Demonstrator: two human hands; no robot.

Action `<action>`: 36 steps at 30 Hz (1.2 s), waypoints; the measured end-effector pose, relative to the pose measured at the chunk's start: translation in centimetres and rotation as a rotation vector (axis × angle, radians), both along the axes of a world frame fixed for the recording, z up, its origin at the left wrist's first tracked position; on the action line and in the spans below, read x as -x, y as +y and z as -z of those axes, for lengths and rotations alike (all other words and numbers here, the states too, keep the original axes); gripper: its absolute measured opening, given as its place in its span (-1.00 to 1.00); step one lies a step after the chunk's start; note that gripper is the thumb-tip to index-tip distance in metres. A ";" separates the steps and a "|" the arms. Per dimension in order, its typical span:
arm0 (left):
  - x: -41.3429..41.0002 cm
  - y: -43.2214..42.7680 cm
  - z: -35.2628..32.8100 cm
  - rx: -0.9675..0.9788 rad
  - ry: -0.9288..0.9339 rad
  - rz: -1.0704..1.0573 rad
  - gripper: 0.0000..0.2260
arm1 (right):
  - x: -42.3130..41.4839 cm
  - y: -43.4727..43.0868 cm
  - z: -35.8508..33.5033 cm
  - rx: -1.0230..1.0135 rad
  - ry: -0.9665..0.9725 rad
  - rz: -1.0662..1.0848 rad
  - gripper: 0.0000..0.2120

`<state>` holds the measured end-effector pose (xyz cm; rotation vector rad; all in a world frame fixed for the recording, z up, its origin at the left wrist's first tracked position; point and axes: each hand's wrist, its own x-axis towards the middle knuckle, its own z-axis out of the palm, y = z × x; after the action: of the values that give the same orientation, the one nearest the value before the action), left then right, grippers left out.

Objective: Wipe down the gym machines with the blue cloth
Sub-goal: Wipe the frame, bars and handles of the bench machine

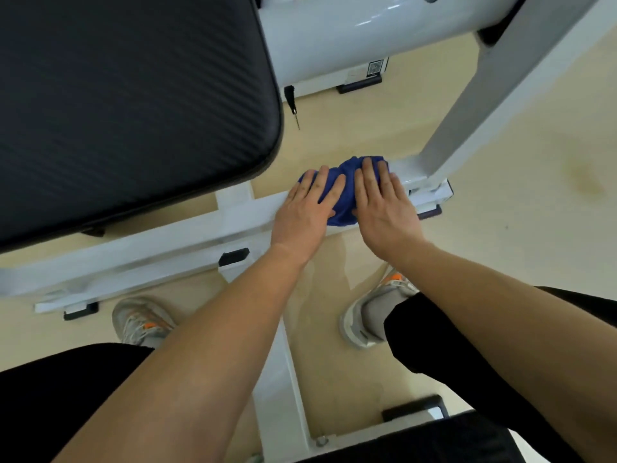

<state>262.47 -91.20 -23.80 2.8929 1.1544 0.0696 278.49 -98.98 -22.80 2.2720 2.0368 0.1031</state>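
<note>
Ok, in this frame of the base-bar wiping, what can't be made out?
Head view only:
Blue cloth: mostly covered by the flat left hand and right hand; its full shape is hidden.
White base bar under the cloth: covered, so clean or dirty cannot be told.
Label on the white tube: too small and blurred to read.
Black pad: cut off by the top and left edges.

the crumpled blue fabric cloth (345, 205) is showing a deep royal shade. the black cushioned vinyl seat pad (133, 105) is carrying a fine diagonal ribbed pattern. the white painted metal frame bar (167, 238) is gleaming plain, its rubber end cap (233, 257) sitting black. the smooth pale beige floor (517, 228) is bearing a yellowish blotch (584, 177). the grey mesh sneakers (142, 320) are showing orange accents; the trousers (66, 396) are reading black.
</note>
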 end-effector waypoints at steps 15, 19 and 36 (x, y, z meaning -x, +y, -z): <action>-1.7 -1.5 -0.6 0.046 -0.004 -0.133 -0.37 | -2.8 -1.4 -0.7 0.098 0.004 -0.014 -0.41; -4.2 -1.4 -1.2 0.124 -0.081 -0.097 -0.50 | -4.1 -1.2 -1.6 0.171 0.017 0.056 -0.44; -2.6 -3.3 -9.6 0.334 -0.169 -0.273 -0.75 | -3.5 -1.0 -9.7 0.143 0.262 0.137 -0.87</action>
<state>265.08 -94.53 -14.17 2.3820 1.3703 0.1118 281.98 -99.95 -13.07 2.4326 1.9173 -0.3554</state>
